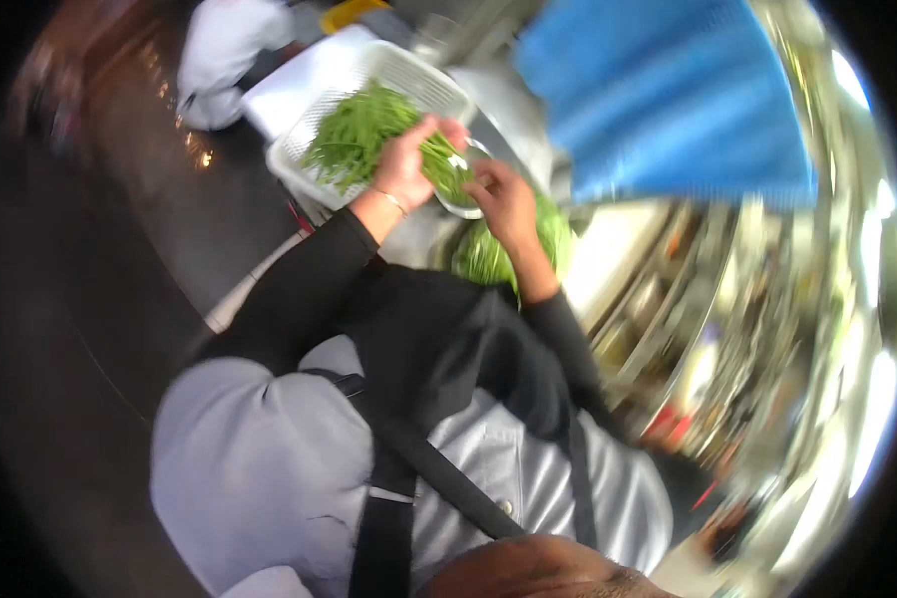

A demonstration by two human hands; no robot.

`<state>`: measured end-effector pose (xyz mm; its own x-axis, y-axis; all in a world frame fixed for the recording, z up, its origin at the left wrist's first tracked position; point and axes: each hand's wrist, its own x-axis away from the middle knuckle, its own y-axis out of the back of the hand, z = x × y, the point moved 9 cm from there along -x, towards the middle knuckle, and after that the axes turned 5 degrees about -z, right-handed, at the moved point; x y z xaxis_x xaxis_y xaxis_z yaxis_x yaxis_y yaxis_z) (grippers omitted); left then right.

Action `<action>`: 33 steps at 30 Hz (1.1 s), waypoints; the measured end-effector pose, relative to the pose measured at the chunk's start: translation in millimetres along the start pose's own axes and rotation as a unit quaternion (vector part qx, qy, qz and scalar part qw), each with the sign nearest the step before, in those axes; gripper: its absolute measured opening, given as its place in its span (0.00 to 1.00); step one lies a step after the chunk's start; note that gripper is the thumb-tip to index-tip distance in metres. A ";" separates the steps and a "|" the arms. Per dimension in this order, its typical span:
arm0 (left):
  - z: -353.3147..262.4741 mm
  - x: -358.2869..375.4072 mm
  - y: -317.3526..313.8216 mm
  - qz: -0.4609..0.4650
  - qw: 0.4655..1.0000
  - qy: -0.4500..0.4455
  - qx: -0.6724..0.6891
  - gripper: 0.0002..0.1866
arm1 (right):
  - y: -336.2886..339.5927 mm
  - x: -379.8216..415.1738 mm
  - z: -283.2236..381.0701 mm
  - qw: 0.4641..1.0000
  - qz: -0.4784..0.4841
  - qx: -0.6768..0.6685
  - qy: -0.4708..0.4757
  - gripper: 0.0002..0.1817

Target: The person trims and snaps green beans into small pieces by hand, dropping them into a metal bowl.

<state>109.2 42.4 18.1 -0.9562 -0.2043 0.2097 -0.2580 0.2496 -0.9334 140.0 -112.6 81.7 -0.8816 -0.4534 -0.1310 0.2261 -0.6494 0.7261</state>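
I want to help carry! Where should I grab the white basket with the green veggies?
Probably by the rim of the white basket, one of your hands on each long side. The greens heap in the middle, and the left hand is busy at one end.

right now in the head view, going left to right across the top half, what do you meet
white plastic slotted basket holding long green stems → left hand on the greens → right hand at a small metal bowl → blue cloth
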 end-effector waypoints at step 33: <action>-8.0 6.6 -16.9 -0.091 0.978 -0.166 -0.086 0.11 | -4.3 -5.6 18.1 0.990 0.047 -0.132 0.002 0.11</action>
<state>106.1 44.4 37.5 -0.8021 -0.5487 0.2359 -0.4667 0.3294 -0.8208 136.5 -96.2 91.5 -0.8503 -0.5209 -0.0749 0.4074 -0.7417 0.5328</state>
